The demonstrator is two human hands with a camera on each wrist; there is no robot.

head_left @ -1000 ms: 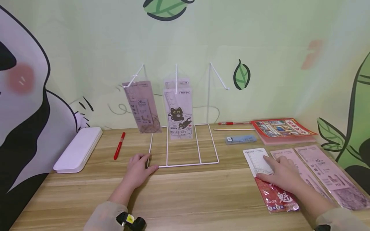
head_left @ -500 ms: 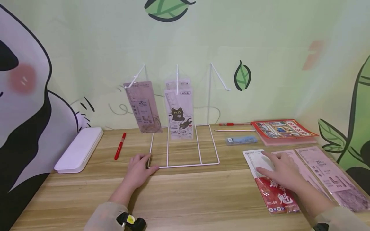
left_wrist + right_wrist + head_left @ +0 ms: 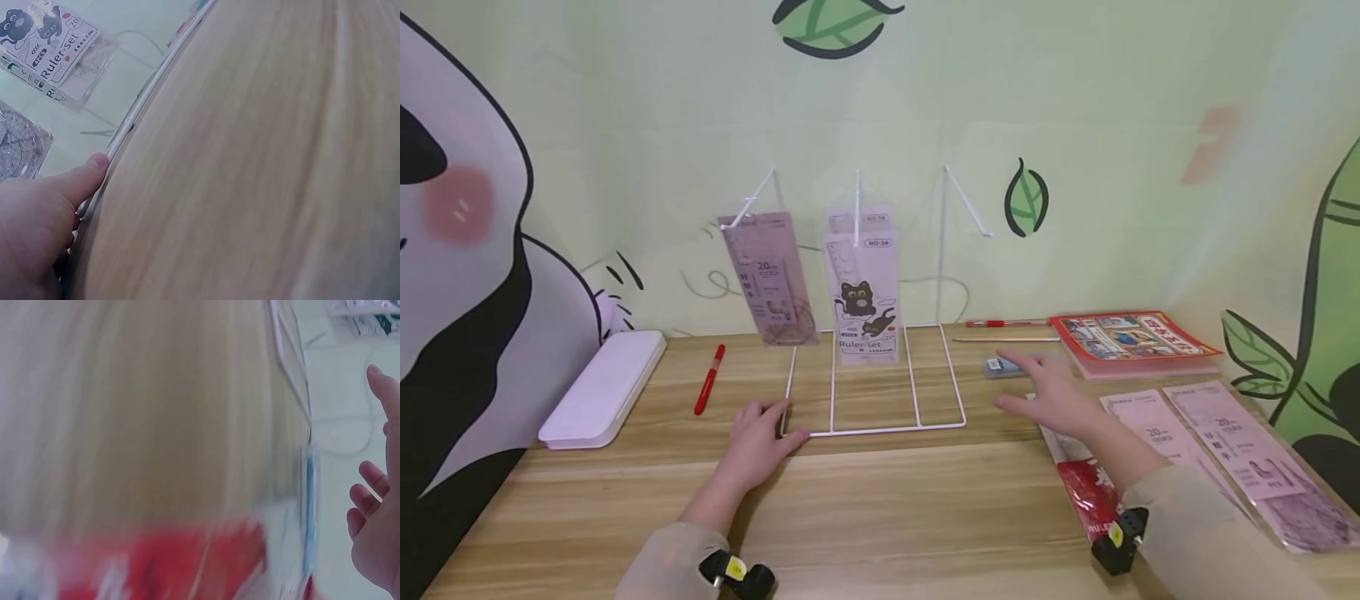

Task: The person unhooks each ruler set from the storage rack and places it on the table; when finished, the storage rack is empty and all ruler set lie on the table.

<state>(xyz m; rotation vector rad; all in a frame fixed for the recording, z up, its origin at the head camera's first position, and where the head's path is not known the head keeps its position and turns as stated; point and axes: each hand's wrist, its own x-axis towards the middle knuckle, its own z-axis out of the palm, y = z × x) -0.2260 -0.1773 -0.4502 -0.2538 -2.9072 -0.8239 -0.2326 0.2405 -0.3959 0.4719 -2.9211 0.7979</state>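
My left hand [image 3: 762, 446] grips the front left corner of a white wire display rack [image 3: 887, 432]; its thumb lies along the wire in the left wrist view. From the rack's left hook hangs a pinkish ruler set packet [image 3: 772, 279]. Cat-printed ruler set packets [image 3: 862, 292] hang on the middle hook, while the right hook [image 3: 970, 202] is bare. My right hand [image 3: 1052, 396], fingers spread and holding nothing, hovers over the right side of the table. Beneath its wrist lies a red and white ruler packet [image 3: 1084, 492], partly hidden by the arm.
Two pinkish ruler packets [image 3: 1232, 442] lie at the right. Behind the right hand are a blue packet [image 3: 1000, 367], a pencil [image 3: 1000, 339], a red pen [image 3: 1000, 322] and a red-covered book [image 3: 1135, 333]. At left are another red pen [image 3: 710, 379] and a white case [image 3: 606, 387].
My right hand has lifted off the red and white ruler packet and moved left and away from me, toward the rack. The left hand stays on the rack's corner.
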